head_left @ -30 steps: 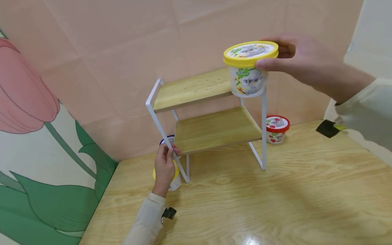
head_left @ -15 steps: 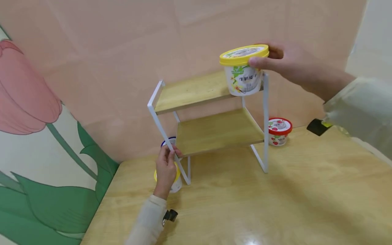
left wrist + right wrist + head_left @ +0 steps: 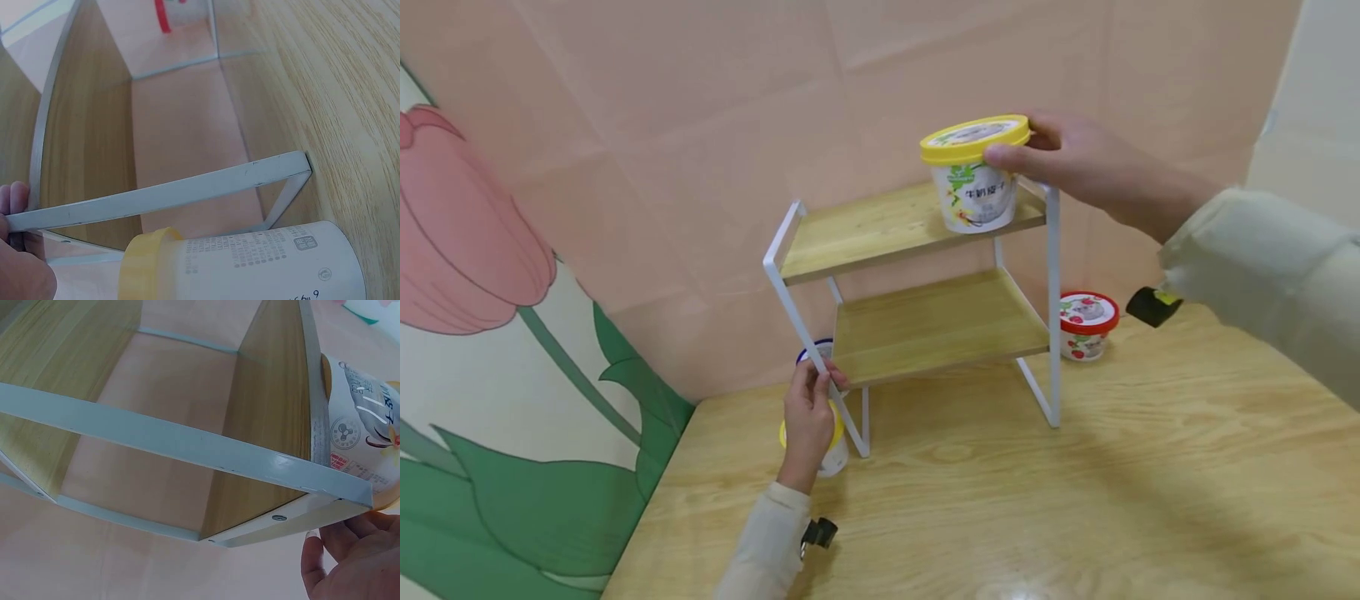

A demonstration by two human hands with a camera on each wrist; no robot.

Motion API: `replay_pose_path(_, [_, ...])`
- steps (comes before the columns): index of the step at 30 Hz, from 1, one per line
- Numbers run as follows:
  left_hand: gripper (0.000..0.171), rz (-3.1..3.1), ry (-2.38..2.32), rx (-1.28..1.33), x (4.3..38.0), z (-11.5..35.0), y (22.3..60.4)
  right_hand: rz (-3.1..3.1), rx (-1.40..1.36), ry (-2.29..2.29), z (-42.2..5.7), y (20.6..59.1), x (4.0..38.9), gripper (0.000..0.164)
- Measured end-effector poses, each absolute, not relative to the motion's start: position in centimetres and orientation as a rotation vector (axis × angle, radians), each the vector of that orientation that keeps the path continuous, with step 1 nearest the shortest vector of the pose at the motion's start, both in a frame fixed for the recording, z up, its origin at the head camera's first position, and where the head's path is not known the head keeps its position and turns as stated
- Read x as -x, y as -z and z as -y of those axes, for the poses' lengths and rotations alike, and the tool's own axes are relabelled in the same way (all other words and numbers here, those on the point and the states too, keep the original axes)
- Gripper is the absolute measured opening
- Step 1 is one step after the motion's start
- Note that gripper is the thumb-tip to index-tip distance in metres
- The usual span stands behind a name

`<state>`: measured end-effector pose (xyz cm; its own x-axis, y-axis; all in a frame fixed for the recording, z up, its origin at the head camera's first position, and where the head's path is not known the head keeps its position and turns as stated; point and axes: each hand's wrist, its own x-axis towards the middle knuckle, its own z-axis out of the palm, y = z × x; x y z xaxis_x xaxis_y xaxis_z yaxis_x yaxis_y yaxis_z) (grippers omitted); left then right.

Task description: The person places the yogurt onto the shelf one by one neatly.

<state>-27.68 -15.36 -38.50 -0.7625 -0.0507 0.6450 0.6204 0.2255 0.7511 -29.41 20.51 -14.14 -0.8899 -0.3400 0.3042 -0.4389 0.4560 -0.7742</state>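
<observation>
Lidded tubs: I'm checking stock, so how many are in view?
4: a yellow-lidded tub in the right hand; a second yellow-lidded tub by the left hand; a blue-rimmed tub, mostly hidden, behind; a red-lidded tub right of the rack. Others may be hidden.

The tub [image 3: 976, 192] is white, narrower at its base, with a yellow lid that sits closed on it; its side carries a green mark, dark characters and a small flower picture. It is about upright, its printed side to the front, and the right hand [image 3: 1071, 158] holds it by the lid, at the front edge of the upper board [image 3: 865, 227], near the right front corner. If its base touches this board, I cannot tell. The rack [image 3: 940, 327] has two wood-coloured boards in a white frame. It stands upright toward the back edge of the table [image 3: 955, 533], and the left hand [image 3: 809, 417] grips its left front leg beside the lower board's corner.
</observation>
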Motion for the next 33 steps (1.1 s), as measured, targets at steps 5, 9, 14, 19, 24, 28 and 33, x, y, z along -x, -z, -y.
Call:
replay_pose_path(5, [0.016, 1.961, 1.581, 0.517, 27.4, 15.5, 38.2, 2.583, -0.686, -1.423, -20.1, 14.0, 29.8, 0.057])
replay_pose_path(9, [0.016, 1.960, 1.578, 0.518, 27.3, 15.5, 37.9, 2.579, -0.680, -1.442, -19.9, 13.9, 30.3, 0.059])
replay_pose_path(14, [0.016, 1.950, 1.571, 0.528, 27.2, 15.5, 37.9, 2.554, -0.694, -1.484, -19.6, 14.0, 30.6, 0.058])
replay_pose_path(19, [0.017, 1.941, 1.564, 0.547, 27.2, 15.4, 37.8, 2.583, -0.678, -1.503, -19.8, 13.8, 30.6, 0.061])
replay_pose_path(24, [0.017, 1.947, 1.557, 0.546, 27.0, 15.4, 37.8, 2.620, -0.689, -1.503, -20.1, 13.7, 30.3, 0.061])
replay_pose_path(28, [0.017, 1.954, 1.562, 0.536, 26.9, 15.4, 37.7, 2.630, -0.735, -1.504, -20.5, 13.9, 30.1, 0.060])
replay_pose_path(33, [0.017, 1.948, 1.562, 0.544, 26.9, 15.2, 37.7, 2.603, -0.703, -1.531, -21.8, 14.4, 29.7, 0.064])
